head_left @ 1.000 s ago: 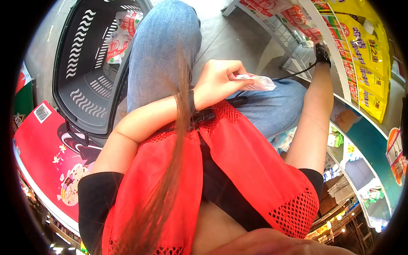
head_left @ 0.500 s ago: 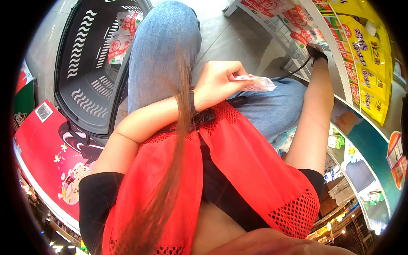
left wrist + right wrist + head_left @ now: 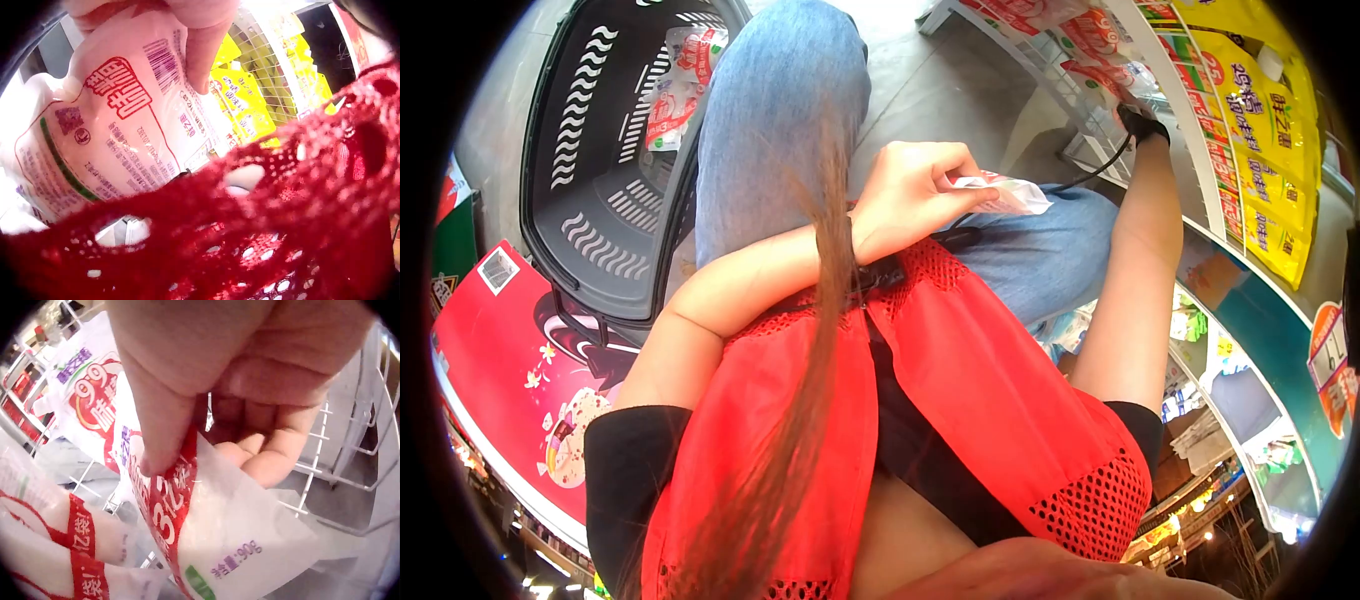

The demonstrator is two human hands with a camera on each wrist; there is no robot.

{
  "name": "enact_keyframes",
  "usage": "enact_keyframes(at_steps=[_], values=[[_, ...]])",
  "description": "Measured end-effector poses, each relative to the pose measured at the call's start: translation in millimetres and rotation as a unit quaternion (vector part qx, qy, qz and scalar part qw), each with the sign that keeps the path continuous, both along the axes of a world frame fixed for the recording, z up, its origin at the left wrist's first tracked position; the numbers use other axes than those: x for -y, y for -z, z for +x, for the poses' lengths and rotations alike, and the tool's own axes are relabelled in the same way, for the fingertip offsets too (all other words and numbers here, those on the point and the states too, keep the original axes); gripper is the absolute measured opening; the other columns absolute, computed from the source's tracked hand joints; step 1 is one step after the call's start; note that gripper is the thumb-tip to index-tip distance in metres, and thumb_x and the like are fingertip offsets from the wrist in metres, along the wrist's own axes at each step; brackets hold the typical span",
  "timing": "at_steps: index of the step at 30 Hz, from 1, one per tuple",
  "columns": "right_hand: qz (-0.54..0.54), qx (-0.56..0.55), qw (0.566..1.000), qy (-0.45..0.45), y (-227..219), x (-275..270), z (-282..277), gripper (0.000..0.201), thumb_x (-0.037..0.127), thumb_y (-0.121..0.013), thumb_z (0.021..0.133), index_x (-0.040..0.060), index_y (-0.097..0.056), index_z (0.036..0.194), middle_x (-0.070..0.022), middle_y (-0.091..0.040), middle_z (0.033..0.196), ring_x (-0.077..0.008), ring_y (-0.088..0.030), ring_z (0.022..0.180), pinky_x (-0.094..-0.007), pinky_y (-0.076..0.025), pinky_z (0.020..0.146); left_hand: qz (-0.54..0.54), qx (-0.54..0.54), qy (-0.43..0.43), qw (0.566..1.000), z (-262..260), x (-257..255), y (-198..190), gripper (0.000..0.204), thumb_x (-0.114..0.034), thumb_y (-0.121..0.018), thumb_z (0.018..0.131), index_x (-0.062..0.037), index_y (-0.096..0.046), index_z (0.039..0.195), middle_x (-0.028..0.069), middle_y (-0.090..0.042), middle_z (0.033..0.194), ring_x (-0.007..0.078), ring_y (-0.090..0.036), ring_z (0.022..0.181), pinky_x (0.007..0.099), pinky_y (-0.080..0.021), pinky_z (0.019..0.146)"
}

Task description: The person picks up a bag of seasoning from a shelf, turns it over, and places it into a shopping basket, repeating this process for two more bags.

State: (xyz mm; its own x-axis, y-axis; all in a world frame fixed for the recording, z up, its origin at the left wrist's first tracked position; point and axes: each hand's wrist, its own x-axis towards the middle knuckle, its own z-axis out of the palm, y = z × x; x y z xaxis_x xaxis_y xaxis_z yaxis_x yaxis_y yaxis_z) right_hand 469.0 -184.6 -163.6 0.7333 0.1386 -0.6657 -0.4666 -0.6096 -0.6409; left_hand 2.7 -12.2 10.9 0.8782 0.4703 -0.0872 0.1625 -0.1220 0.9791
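Floor: grey floor (image 3: pixel 945 85), seen between the person's knees and beyond.
Rack: white wire rack (image 3: pixel 1168 80) at the upper right of the head view, stocked with red-and-white packets (image 3: pixel 87 394).
Red panel: printed red panel (image 3: pixel 510 350) at the left, beside the basket, bearing a barcode label and flower pictures.
Clothing: red vest (image 3: pixel 980 420) with mesh parts over black sleeves; blue jeans (image 3: pixel 775 150), knees bent. Vest mesh covers the lower part of the left wrist view.
Basket: dark grey slotted basket (image 3: pixel 550 215), just beside one knee; basket packets (image 3: pixel 670 115), red and white, lie inside along the knee side.
Yellow stock: yellow bags (image 3: pixel 1265 160) hang in a column at the far right.
Left hand: left hand (image 3: pixel 915 190) in front of the vest, pinching one packet between thumb and fingers.
Left packet: white packet (image 3: pixel 1015 195), above the jeans; red lettering and a barcode face the wrist camera.
Right hand: right hand (image 3: pixel 231 381) at the rack, thumb and curled fingers gripping one packet.
Right packet: translucent packet (image 3: pixel 219 531) with red band, marked 90g, held tilted among others over the wires.
Cord: black cord (image 3: pixel 1115 157) near the right hand.
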Motion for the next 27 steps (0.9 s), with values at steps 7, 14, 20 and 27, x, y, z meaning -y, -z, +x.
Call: enact_keyframes(at_steps=[7,14,20,27], values=[[0.064,-0.055,0.996,-0.013,-23.1,-4.3,-12.1,0.026,0.028,-0.051,0.081,0.0026,-0.051,0.076,-0.0057,-0.051,0.058,-0.0140,-0.048,0.047,-0.0259,-0.039,0.044,-0.013,0.021,-0.002,1.000,-2.1,1.3,1.6,0.018,-0.013,-0.068,0.067,0.0013,-0.057,0.067,0.0077,-0.058,0.059,0.0056,-0.050,0.054,0.0199,-0.039,0.048],[0.210,-0.189,0.959,0.031,-70.6,1.3,-82.8,0.031,0.033,-0.049,0.083,0.0064,-0.052,0.067,-0.0061,-0.052,0.055,-0.0131,-0.047,0.044,-0.0224,-0.036,0.040,-0.090,0.067,-0.014,0.994,-5.5,0.1,-6.8,0.015,-0.009,-0.066,0.068,0.0022,-0.056,0.069,0.0048,-0.057,0.062,0.0046,-0.050,0.058,0.0194,-0.040,0.052],[0.269,-0.218,0.938,-0.020,-135.1,-15.2,-182.1,0.023,0.025,-0.049,0.084,0.0083,-0.045,0.069,0.0030,-0.039,0.053,-0.0082,-0.038,0.045,-0.0202,-0.032,0.042,-0.043,0.099,-0.047,0.993,-6.0,-2.8,2.0,0.021,-0.013,-0.067,0.068,0.0002,-0.056,0.080,0.0052,-0.056,0.068,0.0071,-0.051,0.062,0.0209,-0.042,0.056],[0.342,-0.140,0.925,-0.091,-204.7,-32.4,-286.3,0.020,0.024,-0.047,0.085,0.0052,-0.052,0.082,0.0028,-0.049,0.062,-0.0038,-0.041,0.047,-0.0181,-0.034,0.043,0.038,-0.003,-0.002,0.999,-3.1,1.1,13.8,0.037,-0.015,-0.069,0.063,0.0007,-0.053,0.093,0.0135,-0.058,0.074,0.0182,-0.059,0.068,0.0275,-0.045,0.061]])
